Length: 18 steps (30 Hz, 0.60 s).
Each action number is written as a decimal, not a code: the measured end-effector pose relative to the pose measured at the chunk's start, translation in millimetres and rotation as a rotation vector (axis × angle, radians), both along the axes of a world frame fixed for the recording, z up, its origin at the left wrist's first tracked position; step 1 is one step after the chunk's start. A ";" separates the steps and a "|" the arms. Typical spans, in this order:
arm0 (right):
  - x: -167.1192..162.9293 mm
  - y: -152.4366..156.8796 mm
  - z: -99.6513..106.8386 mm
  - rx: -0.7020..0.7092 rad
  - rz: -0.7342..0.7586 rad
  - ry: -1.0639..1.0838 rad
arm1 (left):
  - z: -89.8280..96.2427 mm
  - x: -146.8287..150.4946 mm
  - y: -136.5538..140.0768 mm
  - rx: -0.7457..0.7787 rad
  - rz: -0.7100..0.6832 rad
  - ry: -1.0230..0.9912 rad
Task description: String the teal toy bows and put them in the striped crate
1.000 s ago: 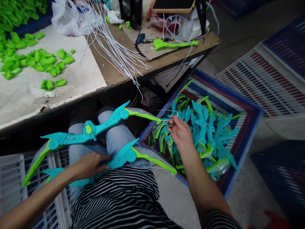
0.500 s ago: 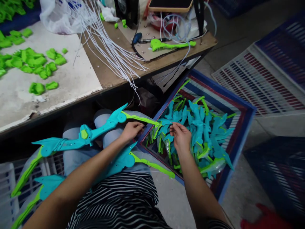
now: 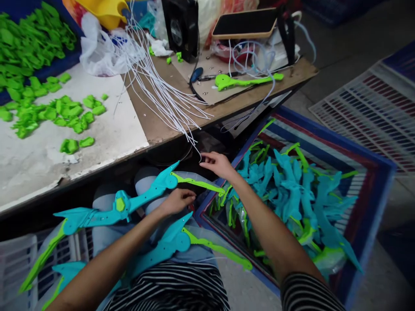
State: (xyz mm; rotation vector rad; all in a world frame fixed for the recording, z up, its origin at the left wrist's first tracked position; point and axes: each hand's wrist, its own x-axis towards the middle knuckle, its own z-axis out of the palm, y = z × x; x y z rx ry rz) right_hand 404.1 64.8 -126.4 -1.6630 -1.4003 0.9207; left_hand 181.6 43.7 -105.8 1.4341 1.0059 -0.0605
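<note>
My right hand [image 3: 217, 165] reaches to the table's front edge, its thumb and forefinger pinching the end of one white cord [image 3: 198, 152] from a loose bundle. Below and to the left, my left hand [image 3: 177, 201] is closed with its fingertips pressed together; what they hold, if anything, I cannot make out. Across my lap lies a turquoise toy bow [image 3: 142, 201] with lime-green limb ends and a green centre piece. A second similar bow [image 3: 162, 248] lies nearer my body, partly hidden by my left forearm.
On the right, a blue crate [image 3: 372, 207] holds many turquoise and green bows. The table [image 3: 136, 103] carries green plastic pieces [image 3: 65, 112], a green limb part [image 3: 248, 80], a phone [image 3: 244, 23] and a black fan [image 3: 180, 30]. White slatted crates [image 3: 372, 103] stand at the far right.
My right hand has moved from the bows in the crate up and left to the white cord ends. The left hand stays near the bow, still closed. The view has shifted.
</note>
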 end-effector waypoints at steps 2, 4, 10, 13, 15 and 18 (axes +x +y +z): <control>-7.9 20.0 -5.6 -0.096 0.081 -0.027 | -4.3 4.2 1.8 -0.101 0.032 -0.027; -10.8 26.2 -10.1 -0.129 0.090 -0.037 | -8.9 9.1 1.7 -0.208 0.080 -0.078; 4.6 -29.8 5.1 -0.068 -0.023 0.180 | -19.8 28.0 -5.5 -0.438 0.258 -0.167; 6.7 -79.9 23.1 -0.115 -0.175 0.237 | -20.5 38.7 -7.9 -0.502 0.271 -0.195; 1.8 -109.4 33.5 -0.088 -0.247 0.186 | -19.5 44.7 -8.6 -0.536 0.262 -0.208; -9.6 -137.6 41.9 -0.001 -0.291 0.069 | -17.5 50.2 -9.0 -0.590 0.245 -0.197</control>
